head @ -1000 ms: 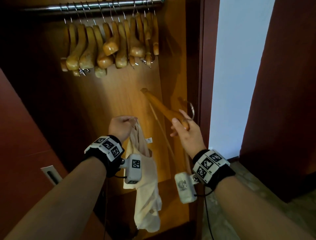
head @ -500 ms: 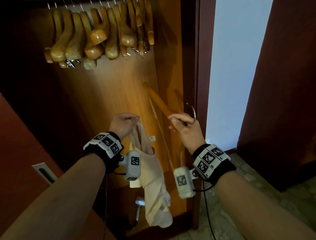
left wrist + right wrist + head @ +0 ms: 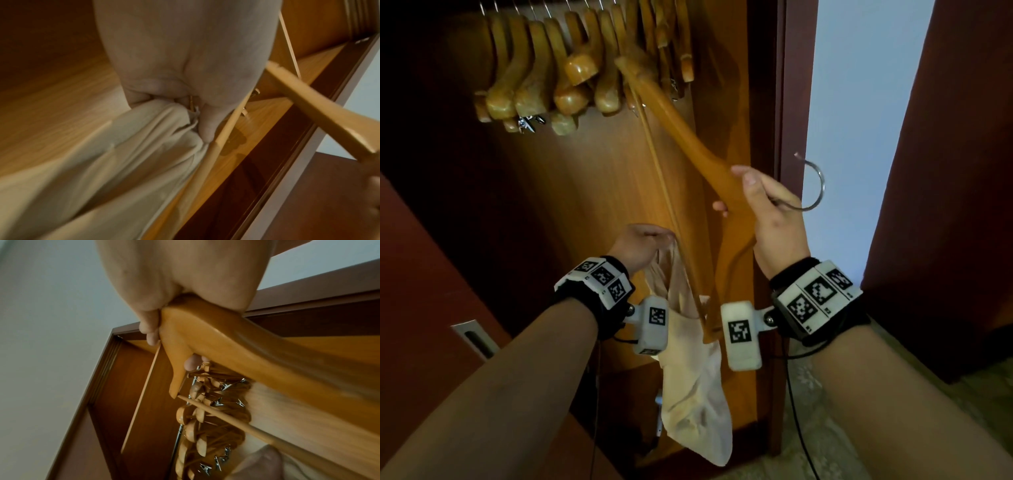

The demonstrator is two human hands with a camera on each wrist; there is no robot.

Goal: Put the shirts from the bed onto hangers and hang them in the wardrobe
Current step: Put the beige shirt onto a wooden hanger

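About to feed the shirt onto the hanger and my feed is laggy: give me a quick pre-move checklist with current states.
1. Right hand grips the wooden hanger at its neck: ok.
2. Left hand holds the beige shirt bunched at the top: ok.
3. Shirt collar opened for the hanger arm: not ok, fabric is gathered.
4. Hanger's metal hook free of the wardrobe frame: ok.
5. Free room on the rail among the hung hangers: cannot tell, rail is out of view.

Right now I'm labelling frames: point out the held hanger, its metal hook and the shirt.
held hanger point(image 3: 690, 137), head view, on its upper wooden arm.
metal hook point(image 3: 820, 185), head view, on the curved wire.
shirt point(image 3: 697, 387), head view, on the hanging cloth.
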